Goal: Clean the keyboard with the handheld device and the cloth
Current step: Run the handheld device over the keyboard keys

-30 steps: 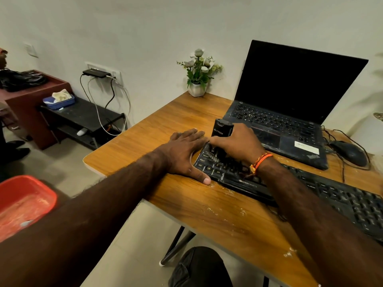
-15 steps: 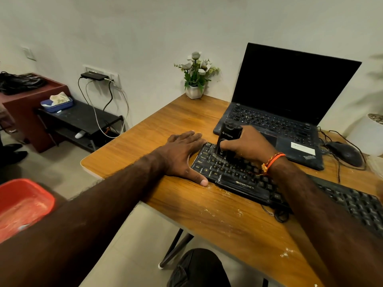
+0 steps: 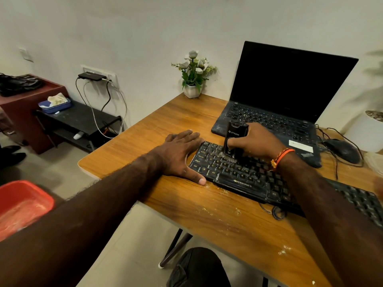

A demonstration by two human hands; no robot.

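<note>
Right hand is clamped on the handheld device, nozzle down on the keyboard near the surface front-left corner. Left hand lies flat, thumb against the keyboard's left end. Risks - crumbs scatter off the front edge, nozzle snags a keycap, keyboard slides into the laptop. Readable: "ZEBRONICS", "ThinkPad"; device logo unclear. Cloth not seen.

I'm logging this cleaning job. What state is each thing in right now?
keyboard: flat on desk, dusty
handheld device: upright, tip on the keys
right hand: grips the device
left hand: flat beside the keyboard
laptop: lid open, screen dark
desk: crumbs scattered
</note>
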